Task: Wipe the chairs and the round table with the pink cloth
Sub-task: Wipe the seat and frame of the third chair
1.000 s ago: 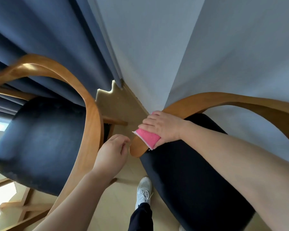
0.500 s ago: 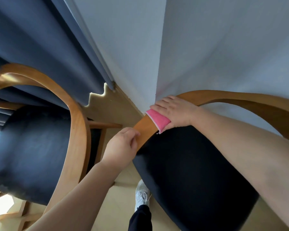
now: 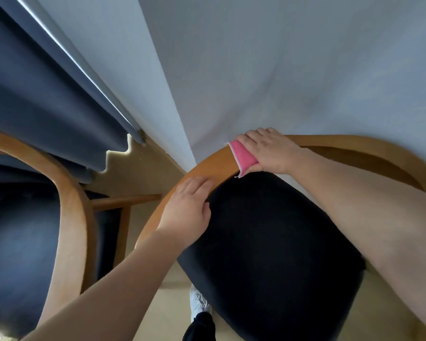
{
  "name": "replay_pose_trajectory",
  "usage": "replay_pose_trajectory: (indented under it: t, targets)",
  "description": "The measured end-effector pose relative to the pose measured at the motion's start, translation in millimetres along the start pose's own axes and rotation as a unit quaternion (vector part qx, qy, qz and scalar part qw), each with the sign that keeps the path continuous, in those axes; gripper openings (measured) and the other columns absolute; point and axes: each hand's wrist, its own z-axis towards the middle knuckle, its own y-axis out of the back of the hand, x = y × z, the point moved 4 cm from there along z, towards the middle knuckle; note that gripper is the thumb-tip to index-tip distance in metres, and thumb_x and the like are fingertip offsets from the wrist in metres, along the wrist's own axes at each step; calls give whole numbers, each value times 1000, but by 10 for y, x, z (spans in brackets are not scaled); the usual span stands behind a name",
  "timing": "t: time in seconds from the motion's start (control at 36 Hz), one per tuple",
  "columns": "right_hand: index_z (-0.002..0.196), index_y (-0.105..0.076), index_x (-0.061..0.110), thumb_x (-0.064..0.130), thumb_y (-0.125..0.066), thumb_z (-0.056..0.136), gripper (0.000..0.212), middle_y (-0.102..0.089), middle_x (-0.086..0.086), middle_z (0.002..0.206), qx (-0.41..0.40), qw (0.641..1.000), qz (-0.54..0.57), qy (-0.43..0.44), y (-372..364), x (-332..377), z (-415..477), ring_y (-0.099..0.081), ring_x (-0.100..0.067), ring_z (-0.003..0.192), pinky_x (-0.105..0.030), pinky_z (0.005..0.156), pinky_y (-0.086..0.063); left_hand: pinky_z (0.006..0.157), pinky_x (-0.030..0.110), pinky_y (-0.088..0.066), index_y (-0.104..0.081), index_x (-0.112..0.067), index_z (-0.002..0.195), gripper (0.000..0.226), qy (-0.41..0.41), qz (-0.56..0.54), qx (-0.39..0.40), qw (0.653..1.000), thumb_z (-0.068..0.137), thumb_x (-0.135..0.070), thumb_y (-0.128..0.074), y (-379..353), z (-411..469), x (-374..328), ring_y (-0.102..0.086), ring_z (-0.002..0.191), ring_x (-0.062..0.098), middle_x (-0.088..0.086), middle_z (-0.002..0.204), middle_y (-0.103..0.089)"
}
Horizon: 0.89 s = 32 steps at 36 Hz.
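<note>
The right hand (image 3: 268, 151) grips the pink cloth (image 3: 244, 157), folded over the top of the curved wooden rail (image 3: 214, 168) of the nearer chair. Its fingers are curled across the top and the thumb is tucked at the inner edge, above the dark seat (image 3: 268, 242). The left hand (image 3: 190, 205) rests on the same rail lower down with its fingers laid loosely flat, grasping nothing and bracing the chair.

The step in hand looks like wiping this rail. To do it well, wrap the cloth round both edges, press evenly and follow the bend in one long stroke, with the bracing hand stopping the chair from sliding. The second chair (image 3: 71, 217) stands beside it, under the curtain (image 3: 47, 94). The round table is not in view.
</note>
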Motion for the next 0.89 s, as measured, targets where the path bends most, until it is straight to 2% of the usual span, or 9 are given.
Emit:
replay_pose_trajectory:
  t: [0.06,0.14,0.22,0.33,0.47,0.58,0.78,0.89]
  targets:
    - [145,-25,11,79,-43,78,96,-47,-10,135,7,999,2,-33,-54,-160,-105,-50,-27,116,-39,98,-40,114,26,-4,-32,-22,146,53,-21,25,15,999,95,-21,-46,-85,97,-58,-20,142,17,-4,153,-29]
    - [134,-37,11,68,-48,85,76,-55,-11,123,14,997,10,-80,-141,-442,-305,-56,-28,103,-39,89,-45,113,24,7,-21,-23,150,52,-36,56,21,998,100,-28,-37,-195,263,-83,-7,145,14,-5,158,-15]
    - [123,-44,11,61,-47,91,60,-59,-11,111,12,994,-7,-112,-211,-684,-499,-59,-29,93,-40,81,-48,110,22,14,-16,-22,151,54,-50,83,21,995,101,-21,-36,-252,341,-64,-2,145,12,-5,159,-11]
    - [118,-47,12,59,-48,92,53,-59,-10,106,20,992,-17,-126,-250,-813,-620,-59,-29,89,-37,72,-44,104,17,26,-12,-23,151,56,-48,102,21,993,100,-17,-35,-286,336,-58,2,145,10,-7,158,-6]
    - [112,-46,13,58,-50,91,50,-58,-8,101,59,982,-24,-177,-221,-972,-811,-60,-28,86,-34,66,-43,110,23,17,-8,-24,151,56,-32,108,28,993,100,-17,-32,-291,340,-72,4,145,10,-9,158,-2]
    - [108,-48,12,60,-54,88,53,-59,-8,98,50,975,1,-217,-190,-1125,-1107,-60,-30,83,-33,62,-40,114,29,7,-17,-19,150,59,-35,129,31,991,97,-11,-40,-290,337,-106,-4,146,15,-3,158,-10]
    - [103,-50,12,64,-63,79,59,-60,-9,97,21,955,71,-289,-158,-1258,-1538,-58,-30,89,-36,69,-46,115,28,8,-15,-21,151,55,-28,146,31,988,99,-17,-35,-305,344,-86,0,145,12,-5,158,-9]
    - [105,-51,10,64,-65,78,62,-60,-11,100,4,945,88,-316,-151,-1279,-1681,-58,-32,93,-35,69,-39,116,30,5,-14,-24,150,53,-20,141,37,989,100,-22,-32,-311,339,-80,0,145,11,-7,158,-9]
